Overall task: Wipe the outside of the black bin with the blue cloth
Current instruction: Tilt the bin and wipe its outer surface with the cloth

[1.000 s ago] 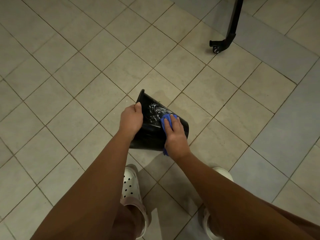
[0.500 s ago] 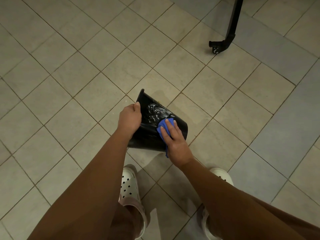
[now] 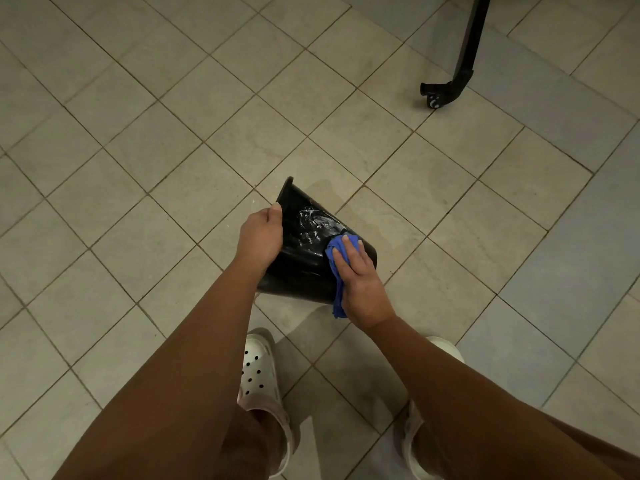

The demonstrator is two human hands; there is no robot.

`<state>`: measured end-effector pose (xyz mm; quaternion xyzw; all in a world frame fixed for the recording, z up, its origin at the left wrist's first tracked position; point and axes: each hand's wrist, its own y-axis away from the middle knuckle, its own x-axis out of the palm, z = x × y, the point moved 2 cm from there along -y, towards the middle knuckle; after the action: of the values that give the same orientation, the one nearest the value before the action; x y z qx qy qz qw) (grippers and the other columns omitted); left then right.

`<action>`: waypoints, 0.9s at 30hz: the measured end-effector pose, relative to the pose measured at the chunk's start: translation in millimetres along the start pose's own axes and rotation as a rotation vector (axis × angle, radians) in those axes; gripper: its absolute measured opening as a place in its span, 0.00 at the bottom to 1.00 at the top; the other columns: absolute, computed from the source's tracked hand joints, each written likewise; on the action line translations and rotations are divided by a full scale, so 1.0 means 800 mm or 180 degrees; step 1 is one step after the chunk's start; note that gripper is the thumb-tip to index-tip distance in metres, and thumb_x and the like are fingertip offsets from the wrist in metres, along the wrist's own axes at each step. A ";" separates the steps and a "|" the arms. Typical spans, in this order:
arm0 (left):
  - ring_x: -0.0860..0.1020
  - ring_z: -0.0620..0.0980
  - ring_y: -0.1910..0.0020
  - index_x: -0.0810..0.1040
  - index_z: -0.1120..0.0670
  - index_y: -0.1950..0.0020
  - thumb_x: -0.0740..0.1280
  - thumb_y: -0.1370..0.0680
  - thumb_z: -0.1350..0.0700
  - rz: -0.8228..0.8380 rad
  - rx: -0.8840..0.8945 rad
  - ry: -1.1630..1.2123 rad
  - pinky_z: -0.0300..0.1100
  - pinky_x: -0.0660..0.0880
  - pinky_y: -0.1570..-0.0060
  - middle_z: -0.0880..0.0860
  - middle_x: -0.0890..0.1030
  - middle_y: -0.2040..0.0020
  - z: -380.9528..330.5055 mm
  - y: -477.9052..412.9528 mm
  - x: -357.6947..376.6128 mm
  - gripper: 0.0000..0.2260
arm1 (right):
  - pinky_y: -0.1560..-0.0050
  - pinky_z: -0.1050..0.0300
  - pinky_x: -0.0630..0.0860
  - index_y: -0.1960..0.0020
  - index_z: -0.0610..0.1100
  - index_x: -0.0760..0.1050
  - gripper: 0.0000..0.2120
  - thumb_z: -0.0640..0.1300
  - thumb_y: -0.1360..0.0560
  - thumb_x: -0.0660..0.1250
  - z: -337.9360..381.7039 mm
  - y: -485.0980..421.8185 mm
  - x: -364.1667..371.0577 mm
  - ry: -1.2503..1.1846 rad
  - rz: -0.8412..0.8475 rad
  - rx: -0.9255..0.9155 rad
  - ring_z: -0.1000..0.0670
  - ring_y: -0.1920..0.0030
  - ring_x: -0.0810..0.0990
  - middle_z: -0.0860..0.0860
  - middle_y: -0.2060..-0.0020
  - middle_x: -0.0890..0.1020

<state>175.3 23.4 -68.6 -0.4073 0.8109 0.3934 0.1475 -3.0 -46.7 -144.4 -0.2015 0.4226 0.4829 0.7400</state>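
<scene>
While the black bin is held tipped on its side over the tiled floor, the left hand grips its wide rim, thumb along the edge, with the fingers hidden behind. Whether the bin touches the floor I cannot tell. On the bin's outer wall, toward its narrow base end, the right hand presses the blue cloth flat, fingers stretched out over it; a tail of cloth hangs past the bin's lower edge. White soapy streaks mark the wall between both hands. Two white clogs stand just nearer than the bin; a black wheeled leg stands well beyond it.
</scene>
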 end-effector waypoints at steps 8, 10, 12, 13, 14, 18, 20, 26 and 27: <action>0.81 0.58 0.50 0.79 0.59 0.47 0.51 0.15 0.44 0.0044 -0.0035 0.0198 0.56 0.76 0.43 0.60 0.82 0.51 0.002 0.003 0.001 0.24 | 0.27 0.41 0.47 0.24 0.44 0.49 0.30 0.41 0.22 0.58 0.015 -0.016 -0.006 0.0120 0.0247 -0.0224 0.42 0.26 0.39 0.46 0.24 0.47; 0.80 0.57 0.50 0.79 0.59 0.47 0.51 0.15 0.45 0.0029 0.0012 0.0131 0.53 0.76 0.45 0.59 0.82 0.52 -0.001 0.003 0.003 0.23 | 0.26 0.44 0.45 0.24 0.44 0.46 0.27 0.44 0.19 0.54 0.011 -0.015 -0.006 0.0012 0.0222 0.0060 0.44 0.26 0.38 0.46 0.24 0.44; 0.79 0.56 0.52 0.79 0.58 0.49 0.52 0.15 0.46 0.0023 0.0042 0.0047 0.50 0.75 0.48 0.58 0.81 0.54 -0.002 0.001 0.005 0.22 | 0.26 0.45 0.45 0.24 0.44 0.46 0.28 0.43 0.20 0.56 0.011 -0.011 -0.006 0.0004 0.0169 0.0129 0.43 0.25 0.38 0.46 0.24 0.45; 0.79 0.56 0.53 0.79 0.58 0.50 0.52 0.15 0.46 0.0023 0.0033 0.0014 0.50 0.75 0.49 0.57 0.81 0.55 -0.001 0.000 0.005 0.21 | 0.26 0.44 0.45 0.25 0.44 0.47 0.31 0.40 0.22 0.60 0.012 -0.008 -0.004 0.0017 0.0136 0.0075 0.43 0.25 0.40 0.46 0.24 0.46; 0.79 0.56 0.52 0.79 0.59 0.50 0.52 0.15 0.46 0.0022 0.0008 -0.0010 0.50 0.75 0.48 0.58 0.81 0.54 0.001 0.000 0.005 0.22 | 0.27 0.44 0.45 0.25 0.45 0.48 0.35 0.37 0.24 0.64 0.013 -0.005 -0.002 0.0042 0.0109 -0.0006 0.42 0.25 0.41 0.47 0.25 0.46; 0.79 0.57 0.51 0.79 0.61 0.48 0.51 0.15 0.47 -0.0007 -0.0036 -0.0039 0.54 0.75 0.45 0.61 0.81 0.51 0.007 0.000 0.005 0.22 | 0.32 0.40 0.50 0.26 0.45 0.54 0.43 0.30 0.34 0.71 0.016 0.000 0.004 0.0209 0.0107 -0.0330 0.39 0.26 0.48 0.48 0.26 0.50; 0.78 0.56 0.54 0.78 0.61 0.49 0.51 0.15 0.47 0.0002 -0.0043 -0.0026 0.51 0.75 0.49 0.60 0.80 0.54 0.007 0.000 0.007 0.22 | 0.32 0.39 0.51 0.26 0.44 0.56 0.42 0.30 0.34 0.71 0.020 -0.006 0.003 0.0258 0.0092 -0.0465 0.38 0.26 0.50 0.47 0.26 0.52; 0.77 0.56 0.57 0.77 0.60 0.52 0.52 0.15 0.47 -0.0008 -0.0096 0.0186 0.52 0.75 0.52 0.60 0.78 0.58 0.013 0.001 0.008 0.21 | 0.28 0.42 0.53 0.26 0.39 0.57 0.38 0.32 0.32 0.72 0.025 -0.027 0.001 0.0063 0.0046 -0.0142 0.39 0.26 0.52 0.40 0.26 0.57; 0.76 0.54 0.58 0.76 0.59 0.54 0.52 0.15 0.47 -0.0008 -0.0090 0.0186 0.51 0.74 0.54 0.58 0.77 0.59 0.014 0.001 0.008 0.21 | 0.28 0.42 0.54 0.27 0.39 0.58 0.38 0.32 0.32 0.72 0.023 -0.027 0.001 0.0011 0.0012 -0.0058 0.38 0.26 0.53 0.40 0.27 0.58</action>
<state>170.2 28.6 -78.7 -0.4218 0.8087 0.3926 0.1185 24.1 -42.7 -137.0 -0.2083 0.4198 0.4879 0.7364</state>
